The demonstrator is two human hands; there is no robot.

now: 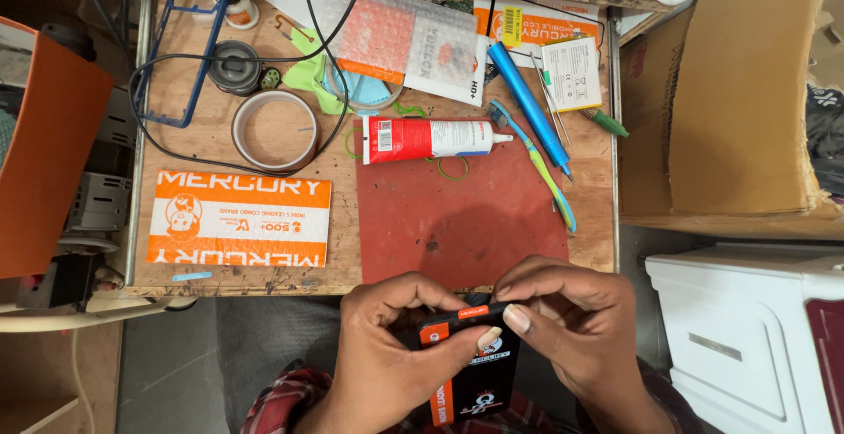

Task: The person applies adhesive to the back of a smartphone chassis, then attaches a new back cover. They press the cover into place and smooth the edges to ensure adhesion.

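Head view: left hand (387, 346) and right hand (563, 320) grip one black-orange panel (470, 372); one glue tube (431, 138).

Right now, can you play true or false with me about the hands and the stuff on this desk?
1. Both hands hold a small black and orange package. True: the left hand and the right hand grip it together.
2. The red and white tube stands upright. False: it lies on its side, across the top edge of the red mat.
3. The blue pen-shaped tool lies to the right of the tube. True.
4. The tape roll sits on the red mat. False: it sits on the bare wooden desk, left of the mat.
5. The package rests on the mat. False: the hands hold it in front of the desk edge.
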